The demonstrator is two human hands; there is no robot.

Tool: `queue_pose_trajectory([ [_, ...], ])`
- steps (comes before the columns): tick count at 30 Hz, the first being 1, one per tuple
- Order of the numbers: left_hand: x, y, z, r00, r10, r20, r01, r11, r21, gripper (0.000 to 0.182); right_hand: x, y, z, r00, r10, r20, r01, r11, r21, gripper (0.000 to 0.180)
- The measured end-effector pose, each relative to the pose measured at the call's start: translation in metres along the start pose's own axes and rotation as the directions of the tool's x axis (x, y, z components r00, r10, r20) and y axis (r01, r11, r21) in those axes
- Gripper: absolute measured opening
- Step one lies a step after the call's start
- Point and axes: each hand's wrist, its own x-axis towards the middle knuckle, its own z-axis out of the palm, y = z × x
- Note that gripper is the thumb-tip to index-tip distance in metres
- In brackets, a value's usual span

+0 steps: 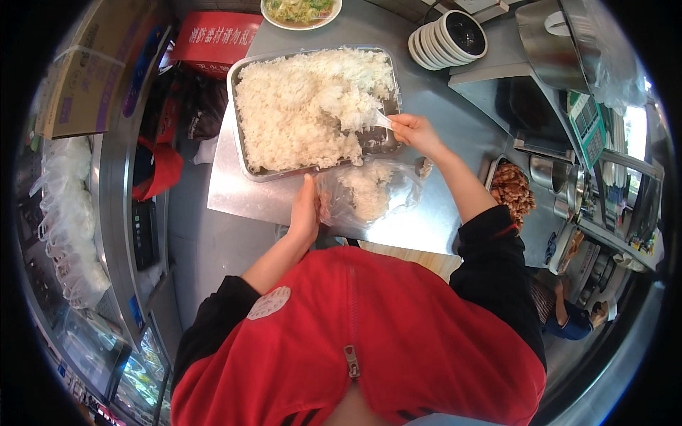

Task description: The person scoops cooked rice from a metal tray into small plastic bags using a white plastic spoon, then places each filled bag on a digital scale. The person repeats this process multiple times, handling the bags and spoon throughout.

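A deep metal tray [246, 169] on the steel table holds a broad heap of cooked white rice [298, 106]. My right hand [418, 136] grips the handle of a white rice paddle [382, 120] at the tray's right side; rice covers its blade. Just below the tray's front edge, a clear plastic bag [402, 194] lies with a clump of rice in it. My left hand [306, 207] is at the bag's left side, fingers partly hidden behind the plastic, and appears to hold its edge.
A plate of vegetables in broth [298, 13] stands behind the tray. Stacked bowls [447, 40] are at the back right. A tray of browned meat pieces [511, 191] lies beyond my right forearm. Shelving with plastic bags [72, 223] lines the left. Another person [570, 319] is at far right.
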Motion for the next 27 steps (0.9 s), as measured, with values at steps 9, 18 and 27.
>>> queue_pose_trajectory([
  [9, -0.021, -0.007, -0.001, 0.981, 0.109, 0.159, -0.127, 0.986, 0.105, 0.033, -0.023, -0.013, -0.005, 0.996, 0.002, -0.084, -0.002, 1.000, -0.002, 0.025],
  [18, -0.036, -0.007, 0.032, 0.977, 0.209, 0.034, -0.212, 0.974, 0.079, 0.033, -0.146, -0.017, 0.025, 0.904, -0.398, -0.154, 0.193, 0.702, -0.685, 0.022],
  [27, -0.051, -0.007, 0.045, 0.938, 0.342, 0.056, -0.346, 0.935, 0.085, 0.036, -0.161, 0.038, 0.082, 0.764, -0.641, 0.070, 0.166, 0.091, -0.982, 0.050],
])
